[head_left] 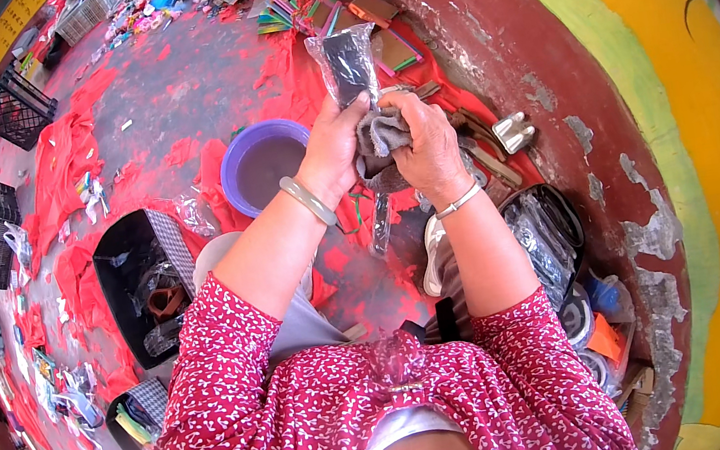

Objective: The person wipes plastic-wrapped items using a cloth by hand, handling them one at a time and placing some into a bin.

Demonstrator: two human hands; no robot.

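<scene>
the left hand [332,141] pinches the lower end of a dark item in clear wrapping [349,70], held out ahead of the body; the right hand [428,144], fingers curled in, clutches a grey cloth [384,132] just beside that end. beyond the open black bin [120,300] stands a purple basin [259,130], then, farther off, a black crate [17,112].

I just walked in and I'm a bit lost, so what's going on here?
Someone's left hand grips a clear-wrapped dark packet, while their right hand holds a bunched grey cloth by its lower end. A purple basin of what looks like murky water stands on the floor to the left, with a black bin farther left and nearer the person.
</scene>
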